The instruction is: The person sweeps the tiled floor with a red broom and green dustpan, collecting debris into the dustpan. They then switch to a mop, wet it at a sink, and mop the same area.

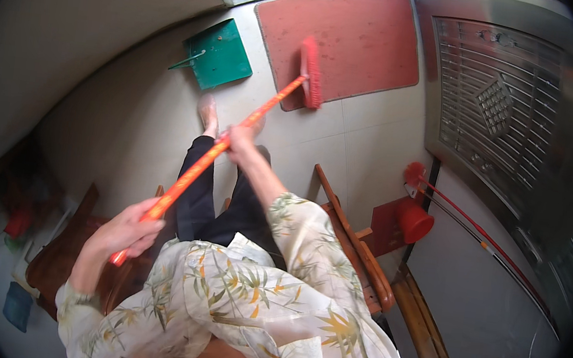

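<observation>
Both of my hands are on the orange patterned handle of a broom [187, 176] that runs diagonally across the view. Near the handle's lower end, my left hand [125, 228] is closed around it. My right hand [240, 141] grips it farther up, around its middle. The red broom head [311, 74], slightly blurred, is over the left part of a red floor mat [360, 38]. To the left of the mat a green dustpan [221, 55] lies on the tiles, with small bits of debris on it.
A metal door [495, 92] with bars stands at the right. Below it are a red bucket [414, 221] and a long-handled red brush [414, 173]. Wooden chair parts [358, 247] flank my legs. My bare foot [208, 110] is just below the dustpan.
</observation>
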`<state>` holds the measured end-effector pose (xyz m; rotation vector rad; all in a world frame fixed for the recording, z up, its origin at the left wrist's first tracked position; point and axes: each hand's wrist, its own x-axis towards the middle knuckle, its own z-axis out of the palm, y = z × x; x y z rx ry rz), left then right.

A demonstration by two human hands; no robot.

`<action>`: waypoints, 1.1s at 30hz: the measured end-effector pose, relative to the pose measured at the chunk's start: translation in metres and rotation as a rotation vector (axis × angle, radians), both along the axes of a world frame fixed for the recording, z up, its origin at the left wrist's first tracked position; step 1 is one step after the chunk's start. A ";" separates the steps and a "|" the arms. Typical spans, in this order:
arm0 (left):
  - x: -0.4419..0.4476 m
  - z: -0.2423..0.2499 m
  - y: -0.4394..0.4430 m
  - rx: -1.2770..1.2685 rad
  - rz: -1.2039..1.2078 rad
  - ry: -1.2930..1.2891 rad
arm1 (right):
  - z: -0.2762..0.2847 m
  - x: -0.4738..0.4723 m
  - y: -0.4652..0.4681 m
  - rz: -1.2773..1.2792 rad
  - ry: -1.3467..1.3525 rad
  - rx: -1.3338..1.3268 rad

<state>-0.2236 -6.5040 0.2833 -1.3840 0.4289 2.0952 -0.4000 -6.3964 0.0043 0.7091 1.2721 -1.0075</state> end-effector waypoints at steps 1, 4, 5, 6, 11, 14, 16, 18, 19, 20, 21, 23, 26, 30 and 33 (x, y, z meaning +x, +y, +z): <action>0.012 0.010 -0.002 -0.035 -0.023 -0.092 | 0.000 0.022 -0.010 0.049 -0.063 0.001; 0.054 0.058 -0.010 -0.086 0.009 -0.118 | 0.027 0.087 -0.036 0.003 -0.079 -0.136; 0.063 0.076 -0.013 -0.069 0.020 -0.129 | 0.038 0.096 -0.041 0.014 -0.139 -0.242; 0.068 0.085 -0.014 -0.045 -0.004 -0.143 | 0.050 0.100 -0.043 -0.018 -0.138 -0.209; 0.039 0.069 -0.030 -0.024 -0.074 -0.042 | 0.077 0.044 -0.035 -0.219 0.030 -0.187; -0.014 0.021 -0.029 0.076 -0.025 0.115 | 0.052 -0.038 -0.011 -0.195 0.247 -0.203; -0.062 -0.014 -0.021 0.121 -0.017 0.226 | 0.029 -0.099 0.008 -0.312 0.382 -0.189; -0.125 -0.048 -0.009 0.144 -0.041 0.282 | 0.004 -0.169 0.027 -0.379 0.435 -0.142; -0.162 -0.064 -0.003 0.170 -0.012 0.356 | -0.007 -0.211 0.038 -0.373 0.424 -0.103; -0.201 -0.081 0.000 0.165 -0.060 0.335 | -0.019 -0.250 0.046 -0.401 0.433 -0.083; -0.242 -0.096 0.003 0.165 -0.076 0.363 | -0.031 -0.292 0.051 -0.433 0.429 -0.073; -0.319 -0.122 0.015 0.135 -0.087 0.399 | -0.050 -0.373 0.062 -0.384 0.398 -0.049; -0.395 -0.160 0.033 0.284 0.119 0.502 | -0.078 -0.462 0.061 -0.311 0.402 0.004; -0.343 -0.119 0.018 0.115 0.208 0.139 | -0.072 -0.380 0.014 -0.115 0.316 -0.112; -0.259 -0.022 -0.006 0.166 0.304 -0.010 | -0.015 -0.246 -0.034 -0.102 0.185 -0.080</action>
